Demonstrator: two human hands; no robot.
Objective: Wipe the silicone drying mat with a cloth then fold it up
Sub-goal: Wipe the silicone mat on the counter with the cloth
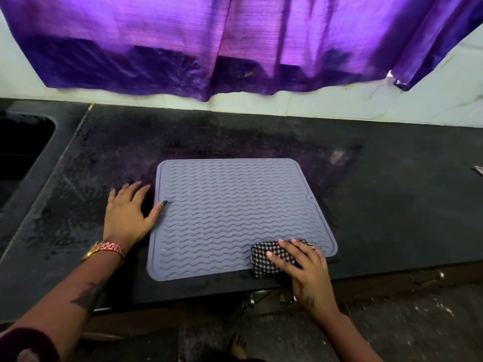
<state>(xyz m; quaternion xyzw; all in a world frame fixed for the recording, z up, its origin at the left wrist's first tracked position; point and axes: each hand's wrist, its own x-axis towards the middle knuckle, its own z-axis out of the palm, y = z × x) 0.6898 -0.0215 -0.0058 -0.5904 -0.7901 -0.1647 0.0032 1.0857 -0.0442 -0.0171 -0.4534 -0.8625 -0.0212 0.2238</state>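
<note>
A grey silicone drying mat (pixel 235 210) with wavy ridges lies flat on the dark counter (pixel 379 205). My right hand (pixel 300 267) presses a folded black-and-white checked cloth (pixel 264 259) onto the mat's near right corner, fingers spread over it. My left hand (pixel 130 212) rests flat on the counter beside the mat's left edge. Its fingers are apart and its thumb tip touches the mat's rim.
A dark sink basin (pixel 21 147) is sunk into the counter at the far left. A purple curtain (pixel 235 43) hangs over the white wall behind. A small scrap (pixel 478 169) lies at the counter's right edge. Cabinet handles (pixel 269 300) show below the counter's front edge.
</note>
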